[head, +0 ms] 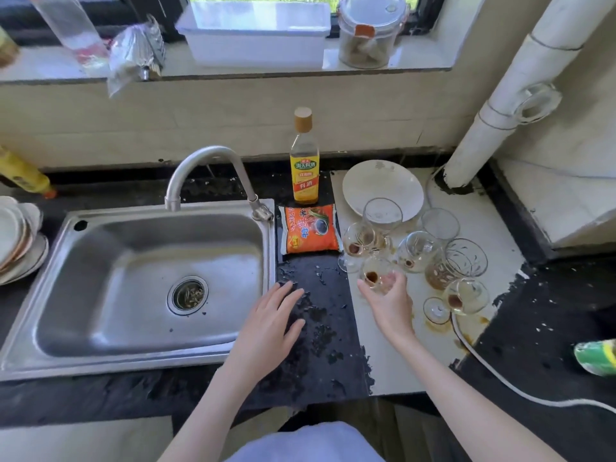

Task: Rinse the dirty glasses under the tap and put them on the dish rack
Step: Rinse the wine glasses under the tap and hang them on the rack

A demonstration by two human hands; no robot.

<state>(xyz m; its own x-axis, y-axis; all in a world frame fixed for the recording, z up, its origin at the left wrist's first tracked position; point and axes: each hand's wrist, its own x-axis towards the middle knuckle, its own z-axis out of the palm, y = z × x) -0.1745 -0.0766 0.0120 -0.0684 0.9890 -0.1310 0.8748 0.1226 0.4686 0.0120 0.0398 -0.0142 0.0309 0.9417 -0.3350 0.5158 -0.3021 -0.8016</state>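
Several dirty glasses [416, 251] with brown dregs stand clustered on the pale counter to the right of the steel sink [140, 281]. My right hand [390, 305] curls round the nearest small glass [375, 275], at the left front of the cluster. My left hand [271, 325] lies flat with straight fingers on the dark wet counter beside the sink's right rim. The curved tap [206, 168] arches over the back of the sink; no water shows. No dish rack is recognisable.
A cooking wine bottle [304, 158] and an orange sauce packet [310, 233] stand behind my hands. A white plate [380, 185] lies behind the glasses, stacked plates [16, 241] at far left. A white cable [520, 391] crosses the right counter, near a green object [596, 356].
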